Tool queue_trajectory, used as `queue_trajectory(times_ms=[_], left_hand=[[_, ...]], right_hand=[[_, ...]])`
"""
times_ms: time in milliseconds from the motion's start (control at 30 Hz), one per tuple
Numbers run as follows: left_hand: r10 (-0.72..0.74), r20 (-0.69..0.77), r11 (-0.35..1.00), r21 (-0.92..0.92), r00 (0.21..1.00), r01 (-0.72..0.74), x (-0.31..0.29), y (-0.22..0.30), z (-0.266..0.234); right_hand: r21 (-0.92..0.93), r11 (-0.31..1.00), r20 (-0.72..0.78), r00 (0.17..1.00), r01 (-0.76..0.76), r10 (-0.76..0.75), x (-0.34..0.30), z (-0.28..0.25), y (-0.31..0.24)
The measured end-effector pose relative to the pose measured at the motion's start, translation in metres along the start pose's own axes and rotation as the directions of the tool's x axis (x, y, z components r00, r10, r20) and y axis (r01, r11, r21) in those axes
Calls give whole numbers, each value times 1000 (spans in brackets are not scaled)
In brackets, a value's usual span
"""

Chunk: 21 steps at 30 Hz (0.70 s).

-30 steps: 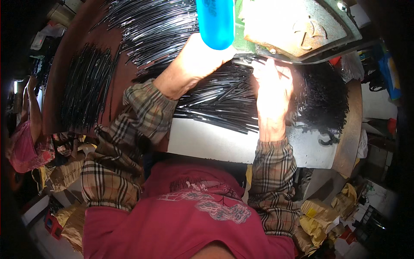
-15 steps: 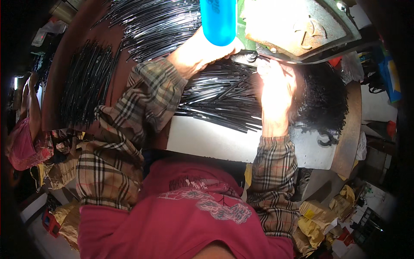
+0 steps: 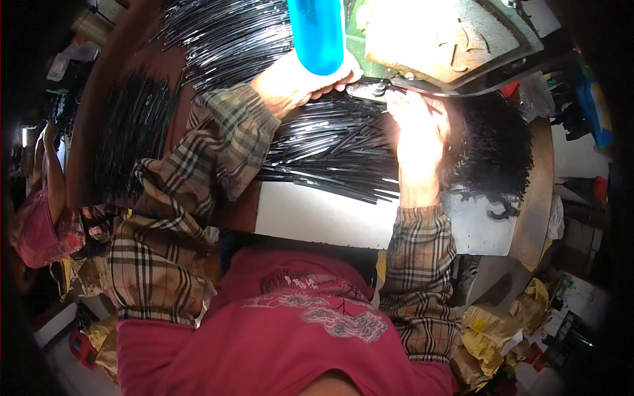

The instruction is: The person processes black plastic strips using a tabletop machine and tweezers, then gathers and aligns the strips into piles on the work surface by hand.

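Note:
My left hand (image 3: 290, 86) is closed at the small metal plate (image 3: 367, 91) under the machine head, its fingers partly behind a blue cylinder (image 3: 318, 39). A dark narrow piece shows by its fingertips, too small to make out. My right hand (image 3: 421, 129) pinches close to the plate's right end. Glare washes out its fingers, and what they hold is hidden. Beneath and between the hands lies a loose pile of thin black rods (image 3: 330, 148), pointing in differing directions.
The machine's pale metal head (image 3: 442, 43) fills the upper right. More black rods (image 3: 231, 39) lie far left, another bundle (image 3: 132, 135) at the left, and a dark heap (image 3: 492, 148) at the right. A white board (image 3: 317, 214) edges the table. Another person's arm (image 3: 54, 162) shows far left.
The view has shifted slightly, so the machine and blue cylinder sit further left. Both hands stay by the metal plate. The left fingertips show more clearly beside the cylinder.

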<state>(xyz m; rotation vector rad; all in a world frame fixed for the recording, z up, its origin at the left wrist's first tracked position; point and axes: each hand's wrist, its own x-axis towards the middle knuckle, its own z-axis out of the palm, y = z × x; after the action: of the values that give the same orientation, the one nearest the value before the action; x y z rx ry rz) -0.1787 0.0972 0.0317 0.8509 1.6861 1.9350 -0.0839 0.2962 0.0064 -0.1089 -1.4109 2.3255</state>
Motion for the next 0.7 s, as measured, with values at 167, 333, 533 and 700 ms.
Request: queue_trajectory(times_ms=[167, 333, 533, 700], left_hand=[[55, -22, 997, -51, 998, -56, -5, 1, 1], [-50, -115, 998, 40, 992, 55, -14, 30, 12], [-350, -160, 936, -102, 923, 337, -66, 68, 40], [-285, -182, 894, -406, 941, 192, -85, 58, 61]], right_hand=[[47, 999, -30, 999, -10, 12, 2, 4, -2], [190, 958, 28, 977, -214, 212, -7, 5, -20], [35, 923, 106, 919, -384, 379, -81, -2, -62], [-215, 970, 110, 984, -115, 141, -84, -43, -83]])
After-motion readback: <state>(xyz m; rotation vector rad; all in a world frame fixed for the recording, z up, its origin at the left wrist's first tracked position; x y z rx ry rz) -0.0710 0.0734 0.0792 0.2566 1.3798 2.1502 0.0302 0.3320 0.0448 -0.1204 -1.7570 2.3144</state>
